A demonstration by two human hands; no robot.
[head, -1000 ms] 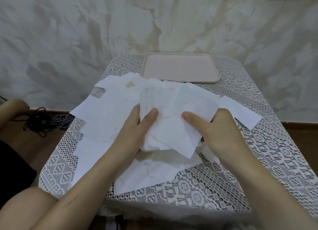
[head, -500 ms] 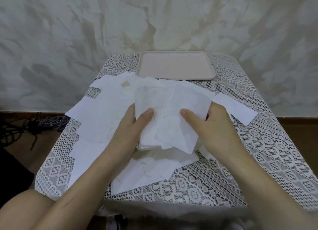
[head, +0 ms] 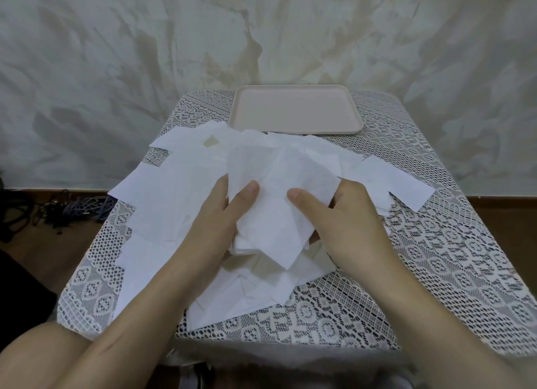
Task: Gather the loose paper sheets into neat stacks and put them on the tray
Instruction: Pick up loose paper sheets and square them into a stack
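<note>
Mottled grey-and-beige wall (head: 116, 68): fills the background at 12 o'clock.

Table (head: 436, 257): covered with a white lace cloth, viewed from its 6 o'clock edge.

Loose paper sheets (head: 174, 202): white, overlapping, spread from the table's centre toward 9 and 7 o'clock. A single sheet (head: 398, 185) juts out toward 3 o'clock.

Tray (head: 293, 112): pale pink, rectangular, at the table's 12 o'clock edge, with its near rim just beside the farthest sheets.

Bundle of sheets (head: 276, 214): at the centre between both hands, above the spread sheets. Its edges are uneven and one corner points to 6 o'clock.

Left hand (head: 215, 225): grasps the bundle from its 9 o'clock side, thumb on the upper face, fingers hidden behind the paper.

Right hand (head: 345, 217): grasps the bundle from its 3 o'clock side, thumb on the upper face, fingers hidden beneath. The two thumbs point toward one another, near but apart.

Cables (head: 72, 211): a dark tangle on the floor, at 9 o'clock from the table.
</note>
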